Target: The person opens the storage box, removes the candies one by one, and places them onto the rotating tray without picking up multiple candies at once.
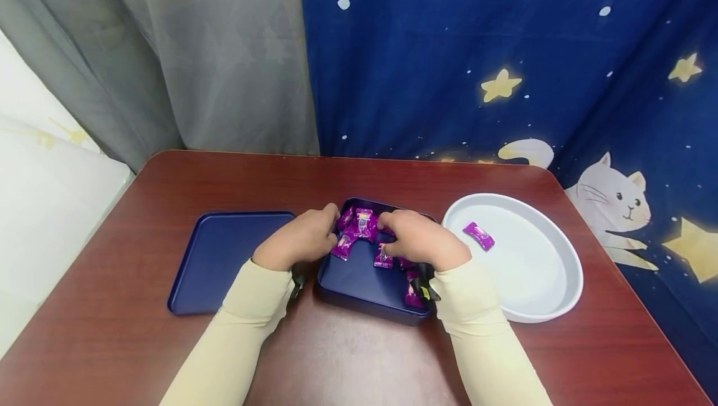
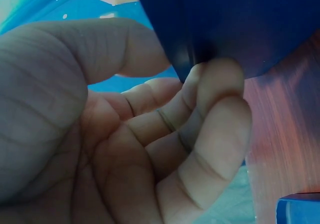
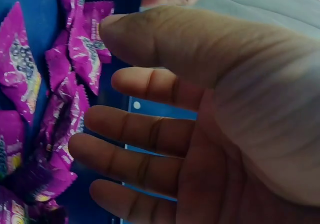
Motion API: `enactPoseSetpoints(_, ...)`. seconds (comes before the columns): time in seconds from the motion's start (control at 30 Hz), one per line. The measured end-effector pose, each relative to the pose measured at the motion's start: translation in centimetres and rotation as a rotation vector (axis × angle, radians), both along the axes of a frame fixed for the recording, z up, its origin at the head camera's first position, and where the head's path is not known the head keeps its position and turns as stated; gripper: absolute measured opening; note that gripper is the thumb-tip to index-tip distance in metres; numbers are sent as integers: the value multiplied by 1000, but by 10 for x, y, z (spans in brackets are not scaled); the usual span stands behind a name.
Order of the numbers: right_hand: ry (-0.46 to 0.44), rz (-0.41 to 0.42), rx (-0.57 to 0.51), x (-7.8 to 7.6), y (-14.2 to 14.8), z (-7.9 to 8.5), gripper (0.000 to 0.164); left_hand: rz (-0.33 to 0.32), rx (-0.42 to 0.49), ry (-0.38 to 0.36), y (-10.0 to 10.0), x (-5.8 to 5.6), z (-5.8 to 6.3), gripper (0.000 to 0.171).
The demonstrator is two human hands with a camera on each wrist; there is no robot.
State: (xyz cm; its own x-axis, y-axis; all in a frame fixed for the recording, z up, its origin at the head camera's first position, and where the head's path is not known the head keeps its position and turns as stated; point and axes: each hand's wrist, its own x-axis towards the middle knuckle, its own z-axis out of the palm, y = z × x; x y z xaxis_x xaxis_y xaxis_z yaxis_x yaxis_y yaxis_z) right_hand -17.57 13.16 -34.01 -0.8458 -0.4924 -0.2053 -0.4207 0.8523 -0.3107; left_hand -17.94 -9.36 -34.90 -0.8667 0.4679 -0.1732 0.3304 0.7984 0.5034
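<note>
Candies in shiny purple wrappers (image 1: 363, 224) lie in a dark blue box (image 1: 353, 281), right between the 2 hands. Most of the ones that show are bunched at the far end of the box. 1 candy sits just by the right hand's fingertips, and 1 more is at the near right corner, below the right wrist. Some hide under the right hand, so I can't count them all.

The left hand (image 1: 300, 234) pinches the left side of the box, with its thumb and fingers on the blue wall. The right hand (image 1: 421, 237) is over the candies, with its fingers loose and apart, and it holds nothing.

To the right of the box is a big white dish (image 1: 573, 275) with 1 purple candy (image 1: 479, 236) in it. To the left, a flat blue tray (image 1: 219, 262) lies on the red-brown table (image 1: 252, 184). Behind the table hang a gray curtain (image 1: 224, 50) and a blue curtain (image 1: 415, 69) with yellow stars and a white cat.
</note>
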Motion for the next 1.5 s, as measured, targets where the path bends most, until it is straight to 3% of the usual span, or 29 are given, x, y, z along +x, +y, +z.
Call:
enactPoseSetpoints(0.6, -60, -33, 54, -2, -14, -20, 35, 3, -6, -5, 1, -1, -2, 30)
enactPoseSetpoints(1.17, -38, -33, 109, -2, -16, -29, 24, 19, 16, -33, 1, 0, 1, 32)
enactPoseSetpoints(1.37, -16, 14, 99, -2, -14, -30, 12, 21, 18, -27, 1, 0, 0, 33)
enactPoseSetpoints(1.5, 9, 26, 76, -3, -13, -28, 21, 25, 17, -29, 1, 1, 1, 34)
